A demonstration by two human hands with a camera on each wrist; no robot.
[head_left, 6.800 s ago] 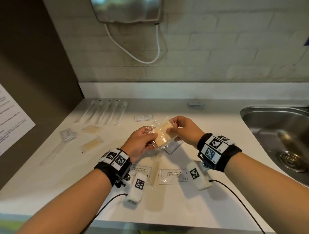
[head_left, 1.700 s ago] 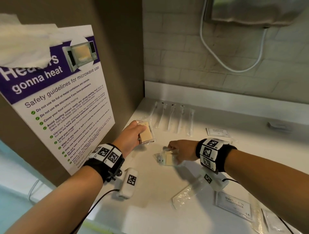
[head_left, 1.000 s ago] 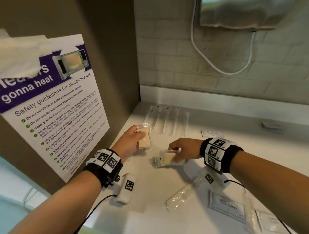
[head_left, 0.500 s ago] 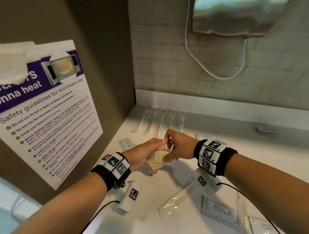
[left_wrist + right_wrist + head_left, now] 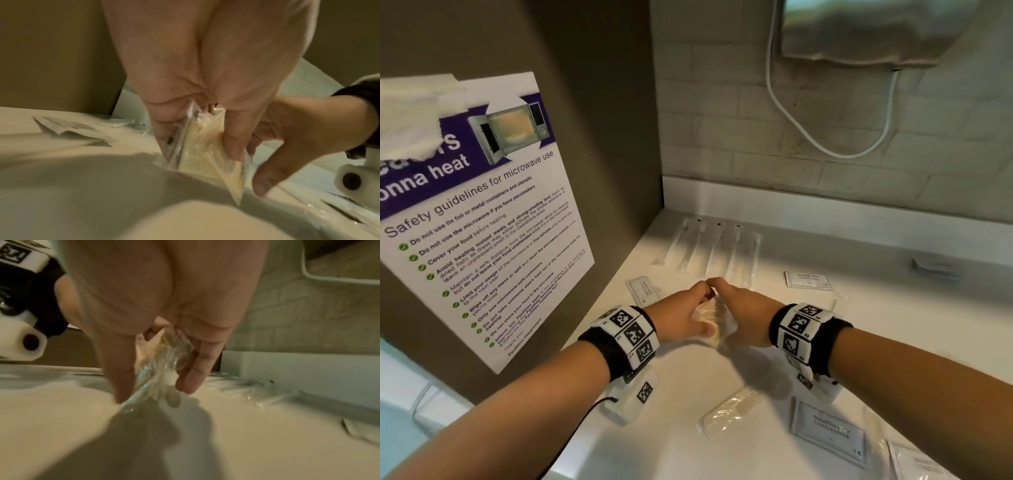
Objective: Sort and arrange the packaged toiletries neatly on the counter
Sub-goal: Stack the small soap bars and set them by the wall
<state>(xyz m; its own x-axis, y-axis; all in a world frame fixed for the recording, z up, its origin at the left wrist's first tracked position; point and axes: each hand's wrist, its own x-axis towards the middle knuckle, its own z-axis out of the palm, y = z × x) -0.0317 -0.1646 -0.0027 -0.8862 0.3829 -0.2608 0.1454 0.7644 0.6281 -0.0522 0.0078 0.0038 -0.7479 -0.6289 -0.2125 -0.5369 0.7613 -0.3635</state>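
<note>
Both soap packets [image 5: 710,320], earlier apart, now pinched together between left hand [image 5: 681,317] and right hand [image 5: 744,317].

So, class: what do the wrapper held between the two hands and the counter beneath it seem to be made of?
Wrapper: thin clear plastic film, probably; it is glossy, crinkled, and shows pale yellow contents through it. Both the left hand and right hand hold it.
Counter: smooth white, faintly glossy; laminate or solid surface, cannot tell which.

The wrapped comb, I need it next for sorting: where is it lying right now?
In the head view the wrapped comb lies on the counter near its front edge, just left of a shampoo sachet.
</note>
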